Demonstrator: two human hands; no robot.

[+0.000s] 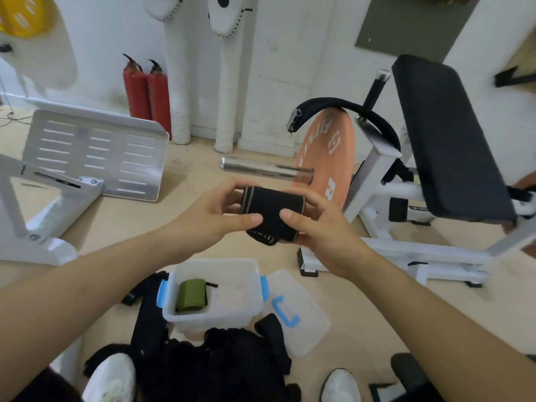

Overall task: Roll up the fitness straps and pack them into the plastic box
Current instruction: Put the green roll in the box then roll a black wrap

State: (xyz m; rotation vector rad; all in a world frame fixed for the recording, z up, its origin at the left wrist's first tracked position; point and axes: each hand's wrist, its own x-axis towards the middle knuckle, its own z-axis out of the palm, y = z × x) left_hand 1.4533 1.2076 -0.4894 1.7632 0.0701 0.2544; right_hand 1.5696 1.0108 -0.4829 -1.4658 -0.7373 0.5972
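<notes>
A rolled black fitness strap [268, 206] with tan edge stripes is held in the air between both hands. My left hand [208, 216] grips its left end, thumb across the front. My right hand [322, 227] grips its right end, thumb on the front, fingers behind. Below them on the floor stands the open clear plastic box [246, 274] with blue latches. A rolled green strap [191, 295] lies in its left part. More black straps [220, 355] lie in a heap in front of the box, and one black strap [139, 288] lies to its left.
The box's clear lid [307, 326] with a blue handle lies on the floor right of the box. A white weight bench [446, 146] with an orange plate [324, 158] and steel bar [261, 169] stands behind. White machine parts [95, 152] stand left. My white shoes [113, 378] are at the bottom.
</notes>
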